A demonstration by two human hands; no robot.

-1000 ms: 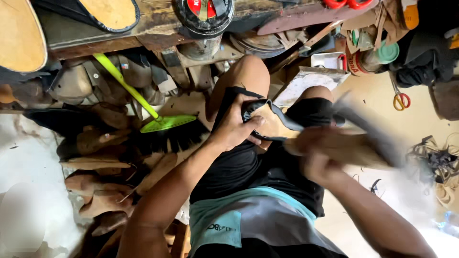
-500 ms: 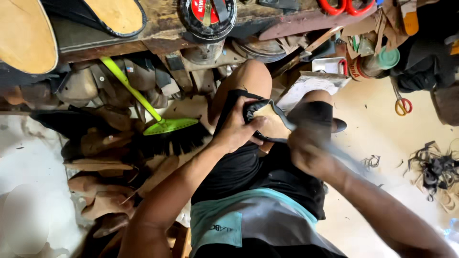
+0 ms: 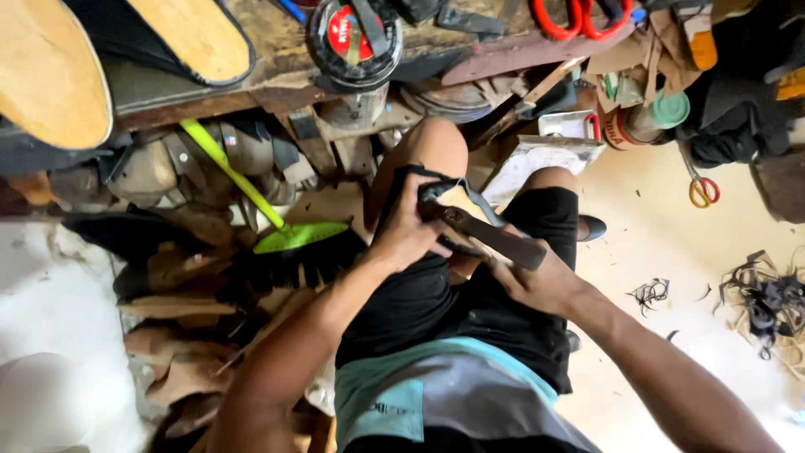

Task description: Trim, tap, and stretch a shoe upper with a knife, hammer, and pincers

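While L hand (image 3: 407, 231) fingers grip shoe (image 3: 457, 210) on lap, R hand (image 3: 541, 281) holds hammer (image 3: 490, 235).

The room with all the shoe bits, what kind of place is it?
Likely a cobbler's workshop: shoe soles on a cluttered bench, red-handled scissors, and leather scraps on the floor.

Left hand (image 3: 408, 231) curled closed, right hand (image 3: 537, 281) clenched, both forearms converging
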